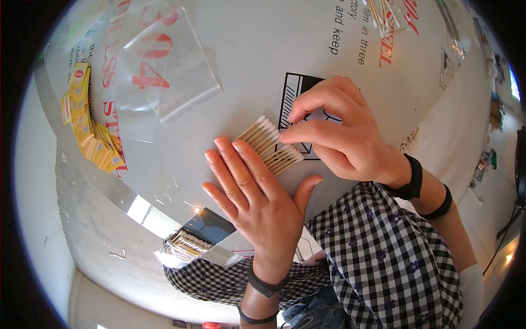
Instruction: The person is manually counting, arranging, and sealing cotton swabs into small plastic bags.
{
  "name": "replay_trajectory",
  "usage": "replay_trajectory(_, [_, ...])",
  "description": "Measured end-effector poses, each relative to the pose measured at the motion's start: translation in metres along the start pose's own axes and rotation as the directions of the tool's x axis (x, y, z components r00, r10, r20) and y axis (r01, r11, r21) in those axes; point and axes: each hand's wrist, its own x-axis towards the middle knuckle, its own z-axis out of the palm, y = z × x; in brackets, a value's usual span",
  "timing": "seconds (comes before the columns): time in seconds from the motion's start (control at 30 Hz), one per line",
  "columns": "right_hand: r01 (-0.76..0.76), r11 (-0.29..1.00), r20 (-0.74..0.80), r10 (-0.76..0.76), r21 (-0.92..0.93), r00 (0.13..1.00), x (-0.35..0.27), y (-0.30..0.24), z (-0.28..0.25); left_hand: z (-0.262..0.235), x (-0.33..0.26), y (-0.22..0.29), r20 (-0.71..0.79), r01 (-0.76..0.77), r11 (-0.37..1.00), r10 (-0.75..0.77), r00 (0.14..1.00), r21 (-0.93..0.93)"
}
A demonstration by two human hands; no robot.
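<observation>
A row of cotton swabs (pixel 262 137) with wooden sticks and white tips lies side by side on the table's grey film. My left hand (pixel 260 203) is flat, its fingers stretched over the lower left ends of the sticks and its thumb spread to the side. At the white tips on the right is my right hand (pixel 342 131), fingers bent and apart, with one fingertip at the swab heads. Nothing shows between its fingers. The far ends of the sticks are hidden under my left fingers.
Clear zip bags (pixel 175 71) lie at the upper left, beside a fanned pile of small yellow packets (pixel 90 129). Loose cotton swabs (pixel 383 16) are scattered at the far right. Near the table's front edge, a clear pack of swabs (pixel 189 241) sits left of my left wrist.
</observation>
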Motion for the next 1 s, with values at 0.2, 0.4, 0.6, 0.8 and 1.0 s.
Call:
replay_trajectory(0.2, [0.007,0.999,-0.020,-0.008,-0.039,1.000,0.0008,0.0004,-0.0009,0.0002,0.0007,0.0016,-0.002,-0.001,1.000,0.001,1.000,-0.016])
replay_trajectory(0.4, [-0.010,0.998,-0.022,0.008,-0.061,1.000,0.0013,-0.0001,0.0004,-0.0005,0.0002,0.0009,0.009,0.004,1.000,-0.004,1.000,-0.009])
replay_trajectory(0.6, [-0.011,0.995,-0.010,0.010,-0.103,1.000,0.0010,0.0003,0.0026,-0.0005,0.0013,0.0027,-0.001,0.018,1.000,-0.018,1.000,0.023])
replay_trajectory(0.8, [-0.021,0.995,-0.002,0.021,-0.103,1.000,0.0019,-0.0011,0.0020,-0.0008,0.0015,0.0025,-0.008,0.019,1.000,-0.019,1.000,0.013])
replay_trajectory(1.0, [-0.025,0.994,0.010,0.026,-0.110,1.000,0.0010,-0.0004,0.0028,0.0000,0.0011,0.0019,-0.004,0.020,1.000,-0.020,1.000,0.012])
